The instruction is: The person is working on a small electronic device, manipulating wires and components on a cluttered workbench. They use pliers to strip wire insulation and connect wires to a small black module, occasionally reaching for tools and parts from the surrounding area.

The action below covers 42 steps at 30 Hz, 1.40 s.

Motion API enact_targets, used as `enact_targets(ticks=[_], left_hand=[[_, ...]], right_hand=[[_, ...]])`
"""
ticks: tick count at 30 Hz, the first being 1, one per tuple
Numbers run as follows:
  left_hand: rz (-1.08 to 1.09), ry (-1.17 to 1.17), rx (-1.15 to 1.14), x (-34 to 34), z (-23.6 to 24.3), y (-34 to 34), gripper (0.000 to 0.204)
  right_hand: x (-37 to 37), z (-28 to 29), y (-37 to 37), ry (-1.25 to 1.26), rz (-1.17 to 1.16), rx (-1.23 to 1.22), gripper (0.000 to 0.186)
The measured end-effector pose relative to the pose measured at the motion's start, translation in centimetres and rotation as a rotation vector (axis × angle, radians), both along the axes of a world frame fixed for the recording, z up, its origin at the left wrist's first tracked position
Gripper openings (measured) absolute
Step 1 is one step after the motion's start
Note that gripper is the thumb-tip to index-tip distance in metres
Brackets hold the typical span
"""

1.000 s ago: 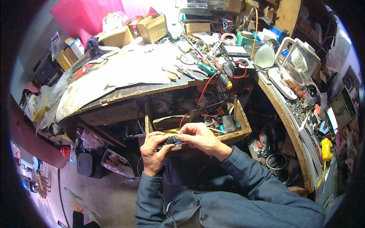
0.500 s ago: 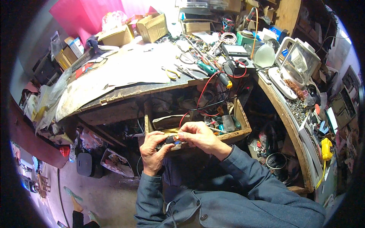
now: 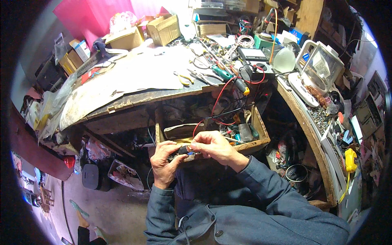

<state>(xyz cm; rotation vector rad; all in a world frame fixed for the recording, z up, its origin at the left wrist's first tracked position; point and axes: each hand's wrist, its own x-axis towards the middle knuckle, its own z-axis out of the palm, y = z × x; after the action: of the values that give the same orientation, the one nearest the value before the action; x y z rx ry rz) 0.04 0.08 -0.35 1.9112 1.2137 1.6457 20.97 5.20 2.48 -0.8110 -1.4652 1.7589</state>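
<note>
My left hand (image 3: 163,165) is closed round a small black part (image 3: 184,150), thumb below and fingers above, over the front edge of an open wooden drawer (image 3: 255,144). Touching the part's right end, where a copper-coloured bit shows, are the pinched fingertips of my right hand (image 3: 218,148). A thin red wire (image 3: 217,100) curves down from the bench to these fingertips and appears gripped there; its end is hidden. The part's exact kind is too small to tell.
Inside the drawer lie a green-handled tool (image 3: 254,131) and other clutter. On the bench above are yellow-handled pliers (image 3: 184,79), a screwdriver (image 3: 241,86), a boxy device (image 3: 252,55) and a large pale sheet (image 3: 134,71). A yellow tape measure (image 3: 350,160) sits far right.
Both hands stay in nearly the same place, with only a very slight shift of the fingers and the black part.
</note>
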Motion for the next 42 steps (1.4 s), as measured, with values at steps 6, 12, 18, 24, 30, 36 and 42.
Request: enact_targets(ticks=[6,12,18,24,30,36,42], left_hand=[[-0.004,0.016,-0.005,0.0,0.4,0.0,0.033],[0.014,0.026,0.011,0.1,0.2,0.1,0.031],[0.101,0.069,-0.202,0.6,-0.9,0.1,0.026],[0.149,0.39,-0.117,1.3,0.5,0.1,0.025],[0.224,0.45,-0.114,0.7,-1.1,0.0,0.027],[0.197,0.462,-0.033,1.6,0.5,0.0,0.031],[0.227,0.401,-0.129,1.7,0.8,-0.4,0.033]], right_hand=[[-0.2,0.4,-0.2,-0.035,-0.003,0.022,0.018],[0.8,0.8,-0.4,-0.003,-0.039,-0.049,0.017],[4.6,1.9,-3.1,-0.142,-0.238,0.077,0.014],[11.3,8.2,-13.3,-0.6,-0.659,0.644,0.008],[24.1,16.1,-20.4,-1.072,-1.319,0.862,0.006],[39.8,20.5,-27.2,-1.45,-1.614,0.657,0.015],[40.9,21.4,-29.1,-1.685,-1.375,0.041,0.018]])
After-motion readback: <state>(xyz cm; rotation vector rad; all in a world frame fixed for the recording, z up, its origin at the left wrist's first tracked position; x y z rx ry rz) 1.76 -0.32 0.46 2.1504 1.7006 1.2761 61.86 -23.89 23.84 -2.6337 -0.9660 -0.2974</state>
